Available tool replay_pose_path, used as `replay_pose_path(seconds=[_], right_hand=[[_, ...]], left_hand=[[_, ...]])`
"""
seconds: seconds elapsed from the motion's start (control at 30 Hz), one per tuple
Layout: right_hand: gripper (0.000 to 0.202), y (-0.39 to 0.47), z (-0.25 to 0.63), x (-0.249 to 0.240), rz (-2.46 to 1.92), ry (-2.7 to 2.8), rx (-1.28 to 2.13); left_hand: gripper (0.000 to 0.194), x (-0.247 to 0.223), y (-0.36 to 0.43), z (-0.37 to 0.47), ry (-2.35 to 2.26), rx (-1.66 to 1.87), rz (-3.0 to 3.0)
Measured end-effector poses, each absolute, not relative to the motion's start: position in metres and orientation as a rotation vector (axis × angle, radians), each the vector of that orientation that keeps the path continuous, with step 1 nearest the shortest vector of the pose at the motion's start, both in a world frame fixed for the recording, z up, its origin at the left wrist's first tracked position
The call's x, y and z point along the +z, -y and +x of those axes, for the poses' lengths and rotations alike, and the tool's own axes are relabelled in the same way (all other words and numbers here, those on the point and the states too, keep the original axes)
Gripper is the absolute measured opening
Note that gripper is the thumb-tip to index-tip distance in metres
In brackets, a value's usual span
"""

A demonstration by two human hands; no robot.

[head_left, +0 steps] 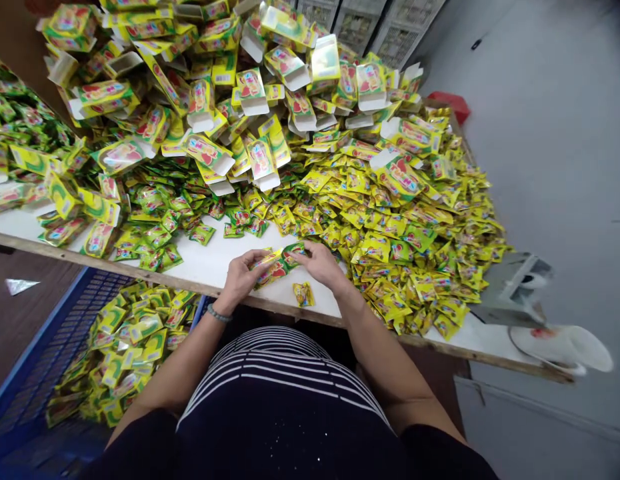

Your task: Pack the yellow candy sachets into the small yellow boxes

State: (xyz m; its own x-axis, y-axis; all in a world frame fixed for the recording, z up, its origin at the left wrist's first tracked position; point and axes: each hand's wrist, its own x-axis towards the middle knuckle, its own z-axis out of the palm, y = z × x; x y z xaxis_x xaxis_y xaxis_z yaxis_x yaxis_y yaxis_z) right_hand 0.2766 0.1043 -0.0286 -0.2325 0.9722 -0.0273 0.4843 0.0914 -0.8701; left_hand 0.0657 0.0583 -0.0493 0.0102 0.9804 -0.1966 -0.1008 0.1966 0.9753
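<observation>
Over the front edge of the white table [200, 260], my left hand [238, 280] is closed around a small yellow-and-green carton [274, 268]. My right hand [324, 268] pinches a green candy packet [292, 253] at the carton's right end; whether the packet is partly inside I cannot tell. Just below my hands lies one yellow candy packet [303, 294] on the tabletop. Several green packets [202, 233] lie beyond my left hand. A big heap of yellow packets [390, 247] spreads to the right, close beside my right hand.
Piled cartons with open flaps [260, 160] cover the table's back. A blue crate [55, 333] at lower left holds many yellow-green cartons [135, 347]. On the right end stand a grey device [515, 290] and a white container [565, 347]. White crates [360, 27] are stacked behind.
</observation>
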Motion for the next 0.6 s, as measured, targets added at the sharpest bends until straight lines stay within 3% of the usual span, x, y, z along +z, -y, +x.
replay_pose_path(seconds=[0.2, 0.47, 0.6], right_hand=[[0.025, -0.103, 0.272, -0.026, -1.433, 1.752, 1.021], [0.021, -0.093, 0.263, -0.022, -1.499, 1.712, 0.847], [0.033, -0.09, 0.261, -0.025, -1.456, 1.587, 0.96]], left_hand=[[0.051, -0.045, -0.062, 0.075, -1.125, 0.945, 0.833], [0.043, -0.056, -0.054, 0.084, -1.128, 1.064, 0.758], [0.043, -0.051, -0.054, 0.082, -1.054, 0.97, 0.763]])
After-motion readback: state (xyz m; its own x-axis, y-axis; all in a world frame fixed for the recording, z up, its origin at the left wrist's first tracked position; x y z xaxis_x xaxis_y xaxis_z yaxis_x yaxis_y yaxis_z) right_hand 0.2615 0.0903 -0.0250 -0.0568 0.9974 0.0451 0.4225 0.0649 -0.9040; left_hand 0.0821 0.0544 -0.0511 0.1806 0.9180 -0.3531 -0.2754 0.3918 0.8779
